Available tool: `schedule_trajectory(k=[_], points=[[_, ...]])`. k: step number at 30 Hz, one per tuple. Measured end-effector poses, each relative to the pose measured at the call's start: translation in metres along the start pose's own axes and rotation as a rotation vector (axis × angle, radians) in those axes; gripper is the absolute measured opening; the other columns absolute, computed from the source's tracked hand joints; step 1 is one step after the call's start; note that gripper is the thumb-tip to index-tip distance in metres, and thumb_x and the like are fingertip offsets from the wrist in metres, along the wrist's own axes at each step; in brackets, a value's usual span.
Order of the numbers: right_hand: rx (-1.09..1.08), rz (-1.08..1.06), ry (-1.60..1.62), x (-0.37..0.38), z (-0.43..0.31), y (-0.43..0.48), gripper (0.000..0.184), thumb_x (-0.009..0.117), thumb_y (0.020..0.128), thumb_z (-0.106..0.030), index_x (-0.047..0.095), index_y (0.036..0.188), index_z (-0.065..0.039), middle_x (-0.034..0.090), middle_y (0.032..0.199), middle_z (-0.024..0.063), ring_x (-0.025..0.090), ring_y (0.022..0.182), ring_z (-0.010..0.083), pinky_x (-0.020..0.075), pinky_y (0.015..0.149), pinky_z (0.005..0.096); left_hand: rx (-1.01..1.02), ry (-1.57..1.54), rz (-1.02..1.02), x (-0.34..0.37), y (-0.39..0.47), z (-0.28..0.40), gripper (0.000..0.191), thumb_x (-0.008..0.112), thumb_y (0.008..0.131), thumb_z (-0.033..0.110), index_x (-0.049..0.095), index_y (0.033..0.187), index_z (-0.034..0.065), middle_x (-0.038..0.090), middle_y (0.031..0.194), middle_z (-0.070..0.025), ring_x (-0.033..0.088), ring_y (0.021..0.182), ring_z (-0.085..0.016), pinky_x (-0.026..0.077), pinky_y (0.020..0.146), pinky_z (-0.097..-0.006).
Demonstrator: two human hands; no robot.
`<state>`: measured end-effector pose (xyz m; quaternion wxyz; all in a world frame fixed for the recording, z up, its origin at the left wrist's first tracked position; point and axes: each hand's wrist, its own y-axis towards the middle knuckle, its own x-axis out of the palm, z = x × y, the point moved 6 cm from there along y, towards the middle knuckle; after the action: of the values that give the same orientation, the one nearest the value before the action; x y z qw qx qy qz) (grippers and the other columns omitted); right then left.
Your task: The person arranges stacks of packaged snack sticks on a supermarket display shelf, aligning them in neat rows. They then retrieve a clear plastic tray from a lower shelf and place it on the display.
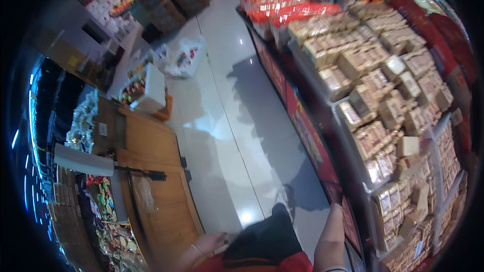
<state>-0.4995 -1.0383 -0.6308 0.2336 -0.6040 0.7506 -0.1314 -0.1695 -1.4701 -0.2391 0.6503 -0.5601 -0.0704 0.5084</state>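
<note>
Low in the picture, my left hand (214, 241) hangs beside the wooden cabinet (166, 200), with a thin bracelet on the wrist. Its fingers look loosely bent, and nothing shows in them. My right hand (336, 196) hangs by the red printed side panel (308, 136) of a display stand; it is dark and blurred, so contact is unclear. On that stand, clear bins (368, 189) hold rows of small wrapped packs (372, 136), some tipped over. Between my hands are dark clothing and one shoe (283, 196) on the floor.
A glossy tiled aisle (223, 121) runs ahead. At left stand a white foam box of fruit (149, 87), another foam tray (189, 56) on the floor and stacked cartons (166, 7). Red packages (272, 0) top the far stand. Loose wrapped goods (117, 238) fill the left shelf.
</note>
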Motion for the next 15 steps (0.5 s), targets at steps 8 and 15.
schedule_trajectory(k=[8, 15], points=[[0.201, 0.41, 0.144, 0.002, -0.04, -0.02, 0.03, 0.063, 0.075, -0.013, 0.053, 0.101, -0.023, 0.047, 0.078, -0.0067, 0.038, 0.056, 0.0051, 0.0293, 0.049, 0.023, -0.096, -0.56, -0.105, -0.026, 0.117, -0.013, 0.042, 0.059, 0.089, 0.032, 0.055, 0.123, 0.0074, 0.063, 0.113, -0.0114, 0.06, 0.104, -0.022, 0.048, 0.089, -0.0328], [0.115, 0.281, 0.208, 0.083, -0.049, 0.02, 0.033, 0.063, 0.081, -0.008, 0.057, 0.114, -0.006, 0.059, 0.105, 0.0029, 0.058, 0.095, 0.0187, 0.0474, 0.079, 0.0296, 0.305, -0.339, -0.16, -0.092, 0.257, 0.014, 0.038, 0.061, 0.087, 0.028, 0.058, 0.117, 0.0036, 0.063, 0.11, -0.0163, 0.06, 0.102, -0.031, 0.047, 0.088, -0.0352]])
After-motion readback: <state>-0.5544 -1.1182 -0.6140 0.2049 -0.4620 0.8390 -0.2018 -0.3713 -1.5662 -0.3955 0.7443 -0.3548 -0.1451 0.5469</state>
